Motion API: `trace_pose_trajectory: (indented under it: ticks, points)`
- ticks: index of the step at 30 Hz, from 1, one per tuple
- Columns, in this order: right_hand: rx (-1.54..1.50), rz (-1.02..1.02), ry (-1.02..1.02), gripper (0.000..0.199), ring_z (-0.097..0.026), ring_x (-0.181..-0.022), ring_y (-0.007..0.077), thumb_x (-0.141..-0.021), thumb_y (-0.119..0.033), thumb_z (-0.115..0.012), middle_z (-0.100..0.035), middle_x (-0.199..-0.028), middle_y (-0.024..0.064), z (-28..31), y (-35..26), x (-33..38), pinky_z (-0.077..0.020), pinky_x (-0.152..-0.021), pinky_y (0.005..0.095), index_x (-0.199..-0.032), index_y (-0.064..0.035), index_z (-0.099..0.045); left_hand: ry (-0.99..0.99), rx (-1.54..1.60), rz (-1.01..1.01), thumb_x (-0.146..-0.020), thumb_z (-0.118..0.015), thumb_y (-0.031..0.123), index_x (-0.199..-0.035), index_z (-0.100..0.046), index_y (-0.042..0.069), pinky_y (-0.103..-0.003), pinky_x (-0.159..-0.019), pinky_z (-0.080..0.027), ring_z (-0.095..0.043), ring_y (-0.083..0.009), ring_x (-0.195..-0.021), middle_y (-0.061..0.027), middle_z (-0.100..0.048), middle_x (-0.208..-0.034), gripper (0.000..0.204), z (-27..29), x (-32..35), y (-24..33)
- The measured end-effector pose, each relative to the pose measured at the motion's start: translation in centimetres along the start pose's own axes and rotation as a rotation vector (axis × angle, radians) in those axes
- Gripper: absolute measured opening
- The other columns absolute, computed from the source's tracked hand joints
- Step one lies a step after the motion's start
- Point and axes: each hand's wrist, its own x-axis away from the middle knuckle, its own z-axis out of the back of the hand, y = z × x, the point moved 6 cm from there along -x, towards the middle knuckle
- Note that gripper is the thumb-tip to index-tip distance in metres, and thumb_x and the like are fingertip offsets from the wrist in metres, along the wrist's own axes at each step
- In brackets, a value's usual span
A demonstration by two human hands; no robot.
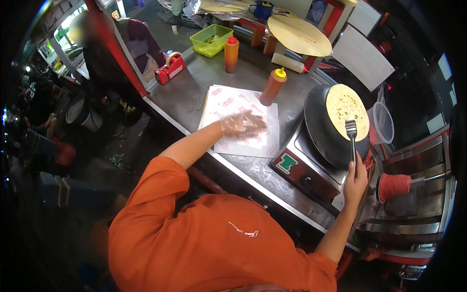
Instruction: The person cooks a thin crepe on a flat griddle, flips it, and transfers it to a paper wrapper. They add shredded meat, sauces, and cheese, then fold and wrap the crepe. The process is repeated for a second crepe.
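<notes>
— steel counter [189, 97] runs from the upper middle of the frame down to the lower right; what's on it?

— a stack of white printed paper sheets [228, 104] at the centre; the left hand [243, 124], in a clear plastic glove, lies flat on the stack, fingers spread and holding nothing.

— and the right hand [355, 182]?

— right of centre, lower down; it is closed around the handle of a metal fork [351, 138], whose tines rest on the lower edge of a round browned flatbread [346, 104].

— where does the flatbread lie?

— on a dark round griddle plate [318, 129] in the right part of the frame, tilted toward the camera, on a steel cooker base [301, 168].

— anything beside the paper?

— a brown squeeze bottle with a yellow cap [273, 86] stands at the stack's upper right corner; an orange bottle with a red cap [231, 53] stands further up, near a green tub [211, 40]; a red tape dispenser [169, 68] sits at upper left; a second, larger flatbread [299, 35] lies at the top.
</notes>
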Motion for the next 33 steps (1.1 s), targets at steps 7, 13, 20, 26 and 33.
trace_pose_trajectory:
  ticks: [7,13,20,26,33]
  points:
    - [-0.747,-0.275,0.055,0.041,-0.054,-0.071,0.0077,-0.106,-0.015,-0.062,-0.068,-0.109,0.0035,-9.8,-1.7,11.0,-0.0442,-0.061,0.0237,-0.145,-0.0030,-0.062,0.101,-0.064,0.277,-0.111,-0.040,0.046,-0.162,-0.039,0.017,-0.055,-0.131,-0.006,-0.019,-0.0255,-0.162,-0.0068,-0.032,-0.171,0.059,3.0,0.7,-5.7]
    - [-0.707,-0.313,-0.070,0.040,-0.048,-0.063,0.0047,-0.104,-0.017,-0.065,-0.059,-0.094,0.0003,-15.2,-8.0,16.9,-0.0379,-0.054,0.0220,-0.142,-0.0028,-0.065,-0.338,-0.039,-0.388,-0.104,-0.053,0.058,-0.169,-0.023,0.018,-0.062,-0.129,-0.006,-0.021,-0.0319,-0.161,-0.0111,-0.026,-0.173,0.082,2.7,11.4,-4.2]
    - [-0.888,-0.316,0.148,0.048,-0.048,-0.059,0.0040,-0.109,-0.021,-0.059,-0.064,-0.098,0.0049,-17.4,-10.7,16.0,-0.0369,-0.050,0.0206,-0.150,0.0023,-0.053,-0.098,0.155,-0.488,-0.106,-0.058,0.035,-0.150,-0.054,0.009,-0.049,-0.117,-0.041,-0.056,-0.0364,-0.137,-0.0154,-0.057,-0.152,0.051,3.9,4.1,-1.0]
    - [-0.990,-0.192,0.160,0.065,-0.050,-0.059,0.0058,-0.107,-0.035,-0.063,-0.063,-0.099,0.0068,-18.4,-14.4,12.3,-0.0382,-0.050,0.0211,-0.156,0.0035,-0.043,-0.131,0.052,-0.270,-0.109,-0.042,0.053,-0.161,-0.038,0.008,-0.062,-0.127,-0.017,-0.028,-0.0302,-0.158,-0.0150,-0.031,-0.171,0.069,-1.4,2.6,3.4]
    - [-1.465,-0.223,0.063,0.059,-0.049,-0.056,0.0071,-0.110,-0.044,-0.055,-0.055,-0.094,0.0052,-24.0,-19.6,11.3,-0.0381,-0.045,0.0212,-0.152,-0.0028,-0.045,0.020,1.297,-0.139,-0.114,-0.044,0.041,-0.136,-0.065,0.001,-0.043,-0.120,-0.040,-0.058,-0.0282,-0.137,-0.0146,-0.068,-0.138,0.051,0.5,20.1,9.9]
